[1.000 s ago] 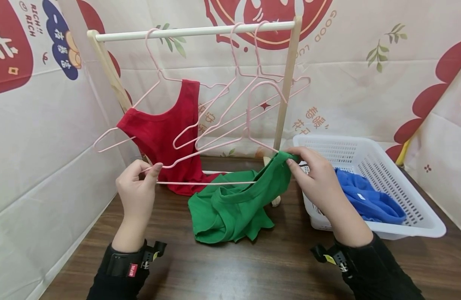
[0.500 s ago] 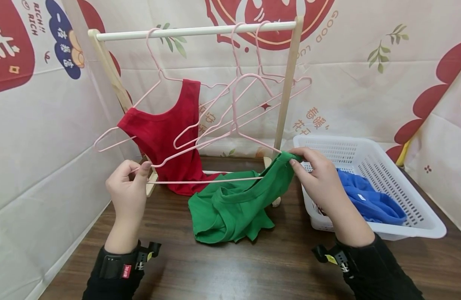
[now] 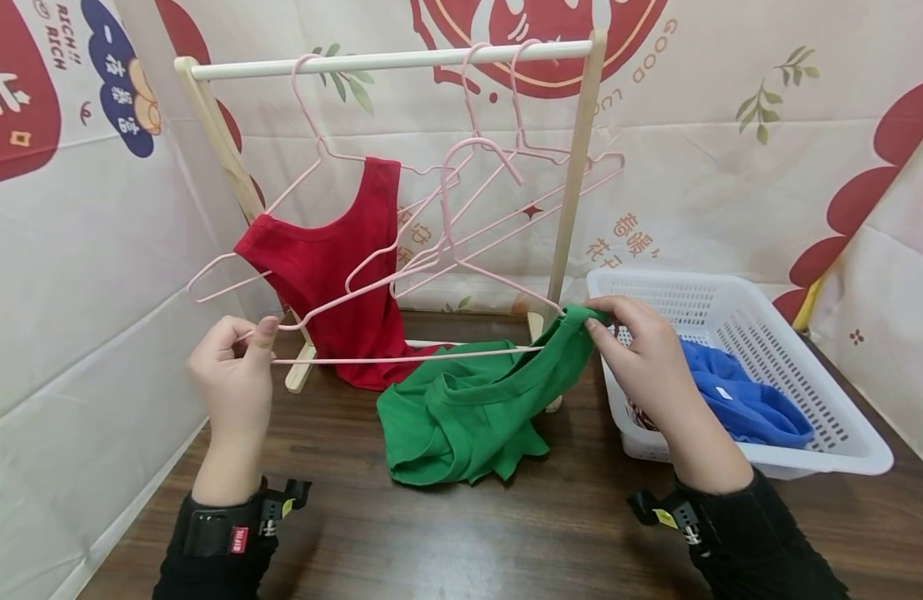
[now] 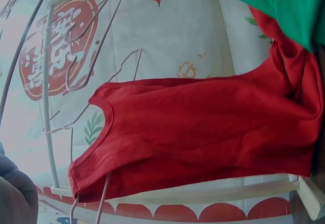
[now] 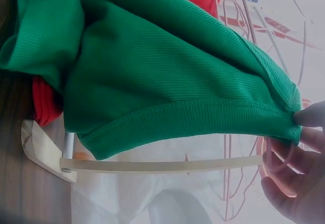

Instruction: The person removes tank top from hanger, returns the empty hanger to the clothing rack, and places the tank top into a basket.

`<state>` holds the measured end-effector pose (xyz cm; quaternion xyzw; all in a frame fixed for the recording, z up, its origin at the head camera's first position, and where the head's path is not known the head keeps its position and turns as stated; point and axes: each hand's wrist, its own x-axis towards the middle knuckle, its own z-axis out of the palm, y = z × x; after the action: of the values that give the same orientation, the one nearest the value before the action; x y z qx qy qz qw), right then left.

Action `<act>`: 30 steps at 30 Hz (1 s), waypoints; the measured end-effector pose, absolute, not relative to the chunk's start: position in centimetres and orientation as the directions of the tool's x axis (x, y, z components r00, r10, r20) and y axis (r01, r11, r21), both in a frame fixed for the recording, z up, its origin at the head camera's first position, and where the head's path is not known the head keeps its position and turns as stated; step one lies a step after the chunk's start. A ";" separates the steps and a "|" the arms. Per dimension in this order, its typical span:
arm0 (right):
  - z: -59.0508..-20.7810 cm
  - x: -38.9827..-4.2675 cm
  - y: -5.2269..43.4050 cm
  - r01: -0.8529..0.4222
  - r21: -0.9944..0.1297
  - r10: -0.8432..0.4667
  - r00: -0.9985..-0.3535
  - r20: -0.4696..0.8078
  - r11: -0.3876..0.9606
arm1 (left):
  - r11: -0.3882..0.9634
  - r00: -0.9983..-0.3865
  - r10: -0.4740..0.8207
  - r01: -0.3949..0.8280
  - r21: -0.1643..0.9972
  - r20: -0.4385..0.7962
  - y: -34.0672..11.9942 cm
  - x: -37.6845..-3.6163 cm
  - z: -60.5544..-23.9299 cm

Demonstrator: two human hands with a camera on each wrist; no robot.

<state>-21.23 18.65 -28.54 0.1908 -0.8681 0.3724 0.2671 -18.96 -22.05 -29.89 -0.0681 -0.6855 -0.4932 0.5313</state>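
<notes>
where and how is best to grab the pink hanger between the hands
Probably by the neck of the pink hanger, just under its hook, pinched from the person's side: that part is bare, hung hangers lie behind it, the left hand holds one end, and the right hand grips the green garment at the other.

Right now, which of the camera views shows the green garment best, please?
The head view: it shows nearly all of the green garment, from the table up to the right hand. The right wrist view shows its ribbed cloth closer, but the frame crops it; the left wrist view shows only a corner.
</notes>
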 end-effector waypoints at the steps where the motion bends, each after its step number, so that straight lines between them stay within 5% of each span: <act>1: -28.6 -21.2 18.7 -0.530 -0.543 -0.133 -0.784 0.606 0.651 | 0.505 -0.423 -0.432 0.618 0.603 0.796 -22.1 -18.9 -29.8; 30: -29.2 -21.3 19.3 -0.421 -0.545 -0.061 -0.828 0.558 0.725 | 0.573 -0.342 -0.505 0.554 0.604 0.792 -24.4 -18.5 -30.1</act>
<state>-21.29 19.33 -29.18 0.1352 -0.8914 0.3454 0.2606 -18.53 -24.39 -30.08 -0.0180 -0.6765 -0.4618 0.5733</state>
